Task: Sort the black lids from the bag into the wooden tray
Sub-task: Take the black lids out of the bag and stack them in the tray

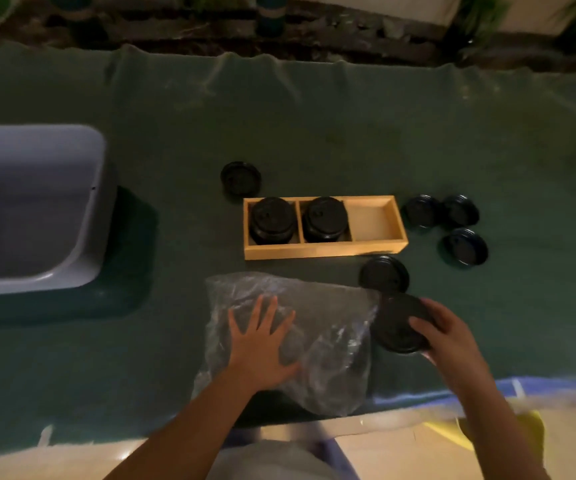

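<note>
A clear plastic bag (328, 341) lies flat near the table's front edge, and my left hand (262, 344) presses on it with fingers spread. My right hand (449, 337) grips a black lid (395, 323) at the bag's right opening. The wooden tray (324, 252) beyond has three compartments: a lid stack (272, 220) fills the left one, another stack (324, 218) the middle one, and the right one is bare. Loose black lids lie around the tray: one at its far left corner (240, 177), one near its front right (383, 273), and three to its right (465, 245).
A dark green cloth (314, 133) covers the table. A grey plastic tub (33, 206) stands at the left. Beyond the far edge are dark ground and plants. A yellow object (532, 424) shows below the table's front edge at the right.
</note>
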Available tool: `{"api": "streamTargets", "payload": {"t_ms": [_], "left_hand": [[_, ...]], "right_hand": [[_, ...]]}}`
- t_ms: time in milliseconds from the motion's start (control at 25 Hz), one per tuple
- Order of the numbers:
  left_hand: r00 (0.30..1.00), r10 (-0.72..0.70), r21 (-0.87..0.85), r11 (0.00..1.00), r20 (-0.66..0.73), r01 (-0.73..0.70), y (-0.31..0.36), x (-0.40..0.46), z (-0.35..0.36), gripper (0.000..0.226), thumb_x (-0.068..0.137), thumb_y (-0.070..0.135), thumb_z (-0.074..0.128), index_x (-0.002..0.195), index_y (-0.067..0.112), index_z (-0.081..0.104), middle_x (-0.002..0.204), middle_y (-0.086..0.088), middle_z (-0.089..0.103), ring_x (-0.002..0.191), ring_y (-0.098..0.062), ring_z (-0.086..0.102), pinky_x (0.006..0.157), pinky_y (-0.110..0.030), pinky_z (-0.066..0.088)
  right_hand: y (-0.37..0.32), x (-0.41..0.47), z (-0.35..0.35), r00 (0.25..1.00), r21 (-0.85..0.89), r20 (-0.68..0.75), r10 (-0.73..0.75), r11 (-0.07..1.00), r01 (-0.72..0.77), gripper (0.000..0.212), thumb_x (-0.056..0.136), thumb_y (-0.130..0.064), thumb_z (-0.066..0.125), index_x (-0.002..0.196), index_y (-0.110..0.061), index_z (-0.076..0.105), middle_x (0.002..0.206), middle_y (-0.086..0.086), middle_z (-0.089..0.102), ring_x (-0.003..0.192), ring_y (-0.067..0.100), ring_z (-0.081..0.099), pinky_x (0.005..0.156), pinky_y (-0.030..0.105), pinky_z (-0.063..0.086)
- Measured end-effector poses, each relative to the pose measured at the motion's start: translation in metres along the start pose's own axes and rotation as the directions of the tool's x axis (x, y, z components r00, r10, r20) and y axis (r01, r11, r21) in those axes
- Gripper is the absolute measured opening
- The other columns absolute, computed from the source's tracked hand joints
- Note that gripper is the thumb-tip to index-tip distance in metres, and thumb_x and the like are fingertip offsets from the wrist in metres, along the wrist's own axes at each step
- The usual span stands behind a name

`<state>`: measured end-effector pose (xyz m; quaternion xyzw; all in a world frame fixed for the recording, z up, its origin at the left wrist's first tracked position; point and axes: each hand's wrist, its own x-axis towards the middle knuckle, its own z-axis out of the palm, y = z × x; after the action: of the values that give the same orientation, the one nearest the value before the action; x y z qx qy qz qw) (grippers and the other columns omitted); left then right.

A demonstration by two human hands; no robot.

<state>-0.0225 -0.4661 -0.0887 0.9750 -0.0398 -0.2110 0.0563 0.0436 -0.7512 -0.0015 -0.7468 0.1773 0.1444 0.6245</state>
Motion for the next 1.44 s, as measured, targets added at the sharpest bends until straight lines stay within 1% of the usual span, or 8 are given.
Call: {"api": "streamTargets", "payload": {"t_ms": [200,320,400,480,720,920,1160,1440], "left_hand": [[0.993,0.079,0.057,0.996,-0.088,-0.075,0.003,-0.008,-0.031,0.094,0.070,0.076,0.034,0.144,0.035,-0.007,0.147,-0.004,-0.038,0.134,-0.024,-0.034,0.097,-0.063,-0.028],[0.946,0.135,-0.369,0.897,-0.296,-0.243,0.011,-0.010,-0.085,0.077,0.077,0.056,0.053,0.143,0.032,0.021,0.156,0.004,-0.007,0.143,-0.014,0.001,0.114,-0.048,0.010],[0.988,0.085,-0.908,0.392,-0.126,-0.150,0.022,-0.003,-0.139,0.064,0.075,0.057,0.061,0.132,0.037,0.039,0.148,0.005,0.034,0.127,-0.005,0.040,0.102,-0.035,0.039],[0.989,0.147,-0.999,0.041,-0.007,-0.013,0.039,0.012,-0.176,0.049,0.075,0.046,0.065,0.120,0.036,0.048,0.126,0.003,0.058,0.103,-0.004,0.060,0.079,-0.026,0.053],[0.985,-0.148,-0.992,0.097,-0.091,-0.078,0.087,0.083,-0.209,0.021,0.082,0.015,0.067,0.102,0.019,0.063,0.102,-0.003,0.066,0.083,-0.010,0.064,0.056,-0.016,0.053],[0.885,-0.461,-0.978,0.207,-0.068,0.033,0.116,0.154,-0.197,0.005,0.084,0.013,0.064,0.087,0.015,0.067,0.092,-0.007,0.068,0.084,-0.026,0.068,0.077,-0.044,0.058],[0.784,-0.620,-0.966,0.193,0.016,0.173,0.140,0.187,-0.149,0.015,0.084,0.011,0.061,0.094,0.002,0.068,0.079,-0.003,0.067,0.059,-0.007,0.065,0.073,-0.041,0.059],[0.744,-0.649,-0.793,0.532,-0.159,0.295,0.152,0.194,-0.142,0.018,0.084,0.023,0.061,0.090,0.008,0.069,0.089,-0.008,0.070,0.086,-0.021,0.064,0.068,-0.024,0.039]], "right_hand": [[-0.039,-0.025,-0.004,0.995,0.363,-0.080,-0.059,0.928,0.084,0.031,0.082,-0.004,0.057,0.110,-0.016,0.063,0.103,0.008,0.069,0.085,0.017,0.070,0.060,0.025,0.056],[-0.070,-0.029,0.027,0.989,0.391,-0.024,-0.148,0.909,0.146,0.032,0.082,0.002,0.055,0.106,-0.017,0.063,0.096,0.000,0.072,0.086,0.014,0.069,0.064,0.025,0.057],[-0.085,-0.029,0.039,0.985,0.383,0.010,-0.172,0.911,0.156,0.033,0.082,0.003,0.054,0.108,-0.016,0.061,0.097,0.000,0.071,0.087,0.014,0.067,0.065,0.024,0.057],[-0.097,-0.025,0.045,0.984,0.387,0.040,-0.176,0.910,0.147,0.032,0.083,0.002,0.054,0.111,-0.013,0.058,0.100,0.004,0.067,0.088,0.016,0.066,0.065,0.025,0.057],[-0.138,0.056,0.011,0.972,0.106,0.208,-0.112,0.990,0.092,0.030,0.086,-0.008,0.057,0.116,-0.011,0.059,0.102,0.001,0.068,0.090,0.011,0.066,0.075,0.031,0.056],[-0.149,0.166,0.008,0.945,-0.196,0.311,-0.100,0.966,0.167,0.028,0.085,-0.010,0.061,0.112,-0.005,0.061,0.096,0.005,0.067,0.085,0.017,0.063,0.076,0.032,0.054],[-0.122,0.242,0.012,0.834,-0.452,0.547,-0.068,0.815,0.363,0.033,0.084,-0.021,0.064,0.114,-0.009,0.063,0.109,0.008,0.067,0.101,0.020,0.062,0.092,0.044,0.051],[-0.104,0.271,0.016,0.790,-0.585,0.598,-0.136,0.599,0.546,0.031,0.082,-0.030,0.063,0.111,-0.018,0.064,0.110,0.001,0.068,0.102,0.016,0.061,0.081,0.025,0.044]]}}
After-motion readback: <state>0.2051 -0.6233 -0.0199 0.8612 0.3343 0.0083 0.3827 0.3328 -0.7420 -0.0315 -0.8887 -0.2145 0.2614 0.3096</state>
